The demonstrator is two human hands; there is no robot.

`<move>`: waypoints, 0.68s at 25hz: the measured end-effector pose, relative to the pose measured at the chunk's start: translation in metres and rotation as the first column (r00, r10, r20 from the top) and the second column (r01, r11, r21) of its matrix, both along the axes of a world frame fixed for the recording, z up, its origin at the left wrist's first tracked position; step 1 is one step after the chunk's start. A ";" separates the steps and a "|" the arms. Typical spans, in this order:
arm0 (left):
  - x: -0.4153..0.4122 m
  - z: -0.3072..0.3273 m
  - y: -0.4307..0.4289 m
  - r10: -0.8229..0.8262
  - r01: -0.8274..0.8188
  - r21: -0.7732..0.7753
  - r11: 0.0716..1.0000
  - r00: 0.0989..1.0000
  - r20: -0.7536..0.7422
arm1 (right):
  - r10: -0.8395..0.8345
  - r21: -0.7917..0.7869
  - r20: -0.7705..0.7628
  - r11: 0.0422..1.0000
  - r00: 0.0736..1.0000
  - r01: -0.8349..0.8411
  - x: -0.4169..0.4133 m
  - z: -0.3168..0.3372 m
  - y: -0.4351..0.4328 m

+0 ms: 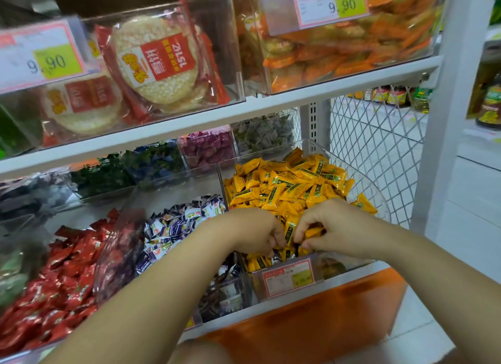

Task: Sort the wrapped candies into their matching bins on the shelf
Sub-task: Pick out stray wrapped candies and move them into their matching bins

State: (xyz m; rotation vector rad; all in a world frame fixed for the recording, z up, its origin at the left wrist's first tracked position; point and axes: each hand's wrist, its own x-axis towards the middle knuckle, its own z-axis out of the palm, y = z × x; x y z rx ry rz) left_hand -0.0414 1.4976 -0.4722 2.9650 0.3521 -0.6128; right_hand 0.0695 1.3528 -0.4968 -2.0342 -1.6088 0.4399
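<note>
yellow candies pinched by left hand and right hand near bin front edge.

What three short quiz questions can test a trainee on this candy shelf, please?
1. True or false: the left hand and the right hand both reach into the clear plastic bin of yellow-wrapped candies.
2. Which candies fill the bin directly left of it? A red-wrapped candies; B white-and-purple-wrapped candies; C green-wrapped candies.
3. Fill in: the pink-edged paper price tag at upper left reads 9.__
Key: 1 true; 2 B; 3 90.
</note>
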 end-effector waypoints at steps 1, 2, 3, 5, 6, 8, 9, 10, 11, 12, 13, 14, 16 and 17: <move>0.004 0.002 0.001 0.007 -0.010 -0.045 0.999 0.998 -0.055 | 0.000 0.002 -0.007 1.000 1.000 0.000 0.000 0.000 0.000; 0.008 0.004 0.001 0.003 -0.011 -0.081 0.997 0.995 -0.102 | 0.003 0.004 -0.007 1.000 1.000 -0.003 0.001 0.000 0.000; 0.012 0.005 0.000 -0.010 -0.005 -0.104 0.995 0.990 -0.142 | 0.005 0.002 -0.001 1.000 1.000 -0.005 0.002 -0.001 0.000; 0.016 0.004 0.000 -0.017 -0.020 -0.173 0.985 0.978 -0.206 | 0.007 0.000 -0.006 1.000 1.000 -0.007 0.003 -0.001 -0.001; 0.018 0.003 0.000 -0.002 -0.054 -0.232 0.971 0.972 -0.236 | 0.009 0.002 -0.013 1.000 1.000 -0.009 0.004 -0.001 -0.002; 0.019 0.001 0.001 0.022 -0.120 -0.329 0.937 0.957 -0.288 | 0.011 0.002 -0.013 1.000 1.000 -0.011 0.004 -0.001 -0.002; 0.019 0.000 0.001 0.024 -0.134 -0.352 0.926 0.953 -0.302 | 0.015 0.000 -0.006 1.000 1.000 -0.015 0.004 -0.001 -0.002; 0.019 0.000 0.001 0.027 -0.144 -0.365 0.920 0.951 -0.307 | 0.016 -0.004 0.001 1.000 1.000 -0.016 0.004 -0.001 -0.002; 0.018 0.001 0.001 0.031 -0.153 -0.379 0.913 0.951 -0.309 | 0.015 -0.008 0.003 1.000 1.000 -0.015 0.004 0.000 -0.002; 0.018 0.001 0.000 0.032 -0.160 -0.393 0.905 0.949 -0.313 | 0.014 -0.012 0.000 1.000 1.000 -0.014 0.003 0.000 -0.002; 0.017 0.002 0.000 0.027 -0.161 -0.407 0.899 0.948 -0.316 | 0.014 -0.015 -0.004 1.000 1.000 -0.014 0.003 0.001 -0.002; 0.016 0.002 -0.001 0.018 -0.160 -0.420 0.893 0.947 -0.321 | 0.015 -0.017 -0.004 1.000 1.000 -0.015 0.003 0.001 -0.003; 0.014 0.003 -0.003 0.017 -0.167 -0.443 0.881 0.946 -0.323 | 0.015 -0.018 -0.001 1.000 1.000 -0.015 0.003 0.002 -0.004; 0.013 0.004 -0.003 0.031 -0.180 -0.451 0.874 0.948 -0.317 | 0.011 -0.012 -0.009 1.000 1.000 -0.012 0.003 0.002 -0.005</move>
